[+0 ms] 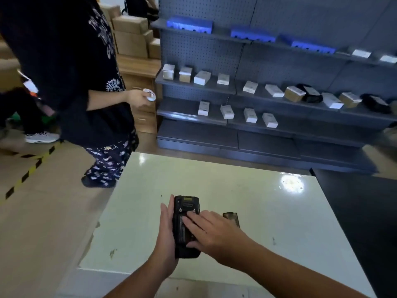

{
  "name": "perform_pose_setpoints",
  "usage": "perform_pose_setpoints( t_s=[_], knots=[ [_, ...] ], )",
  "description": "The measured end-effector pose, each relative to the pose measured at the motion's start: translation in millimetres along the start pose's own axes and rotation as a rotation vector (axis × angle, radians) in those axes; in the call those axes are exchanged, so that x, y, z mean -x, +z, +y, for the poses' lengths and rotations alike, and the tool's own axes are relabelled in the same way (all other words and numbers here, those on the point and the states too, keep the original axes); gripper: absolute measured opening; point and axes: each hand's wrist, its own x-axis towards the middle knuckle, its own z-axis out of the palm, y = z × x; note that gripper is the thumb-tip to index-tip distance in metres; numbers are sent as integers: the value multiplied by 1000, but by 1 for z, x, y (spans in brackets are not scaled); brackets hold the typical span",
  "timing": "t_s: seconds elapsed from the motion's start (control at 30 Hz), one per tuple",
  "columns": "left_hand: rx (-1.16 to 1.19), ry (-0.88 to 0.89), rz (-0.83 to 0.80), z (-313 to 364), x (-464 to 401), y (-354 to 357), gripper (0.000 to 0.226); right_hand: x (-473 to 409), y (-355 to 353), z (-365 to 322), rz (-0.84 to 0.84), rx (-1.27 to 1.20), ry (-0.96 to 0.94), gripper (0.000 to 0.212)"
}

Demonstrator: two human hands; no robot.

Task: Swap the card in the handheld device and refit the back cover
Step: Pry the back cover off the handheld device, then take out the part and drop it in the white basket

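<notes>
Left hand (166, 239) cups the handheld device (184, 226); right hand (212, 231) lies flat, fingers spread, seemingly pressing its back.

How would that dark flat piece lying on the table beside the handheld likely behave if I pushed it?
The dark flat piece looks thin and lies flat, so it would probably slide, not roll or tip. The table looks glossy, so it may skid easily. It is probably light.

Right hand (211, 232) lies over the handheld device (186, 226), hiding its middle; whether the back cover is seated cannot be told. Dark flat piece (232, 218) beside it is partly behind the same hand, identity unclear. Both forearms cut off by the bottom edge. Tabletop (268, 211) near corners out of frame. Shelf box (250, 87) labels unreadable.
</notes>
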Motion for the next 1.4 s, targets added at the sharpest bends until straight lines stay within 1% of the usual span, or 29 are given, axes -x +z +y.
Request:
perform_pose_setpoints(
  t_s=[0.07,0.17,0.23,0.3,0.37,0.43,0.5,0.57,0.63,0.73,0.77,0.8,0.83,0.9,0.93,0.97,1.07,1.17,1.27,1.4],
  knots=[
    [7,20,7,1,0,2,51,2,-3,1,-15,39,-47,54],
    [14,36,-14,2,-2,3,52,1,-5,6,-5,-87,-26,48],
    [-11,42,-25,-2,-4,0,52,-3,-10,7,39,-234,98,44],
    [-25,40,-15,-4,-4,-2,46,-7,-18,5,98,-424,281,41],
    [-21,34,24,-7,-7,-3,40,-8,-21,1,76,-639,444,36],
    [-29,30,38,-4,-7,0,45,-11,-21,-8,70,-775,584,32],
    [-68,35,35,-1,-5,6,46,-18,-22,-18,77,-858,751,36],
    [-61,25,12,2,0,15,51,-24,-18,-24,66,-860,831,47],
    [-71,30,15,-2,-3,14,56,-30,-18,-27,15,-858,861,56],
    [-154,20,28,-12,-16,2,44,-30,-20,-28,-96,-863,880,62],
    [-172,10,51,-15,-22,-3,52,-28,-21,-30,-123,-867,877,63],
    [-176,4,72,-18,-27,-8,60,-24,-22,-32,-135,-871,875,61],
    [-219,41,82,-21,-32,-12,61,-20,-22,-33,-136,-868,871,56],
    [-404,165,157,-26,-41,-23,45,-10,-23,-30,-126,-839,867,47],
    [-443,190,211,-27,-45,-30,41,-5,-23,-26,-121,-824,873,44],
    [-457,192,244,-31,-53,-38,42,-1,-23,-21,-119,-821,888,42],
    [-439,119,354,-37,-77,-59,49,7,-17,-8,-106,-829,949,36],
    [-411,99,442,-46,-98,-75,54,14,-3,1,-71,-823,1008,41],
    [-505,69,439,-59,-114,-89,59,21,15,3,-70,-818,1066,44],
    [-704,65,372,-74,-132,-99,65,28,33,2,-99,-824,1104,45]
  ],
)
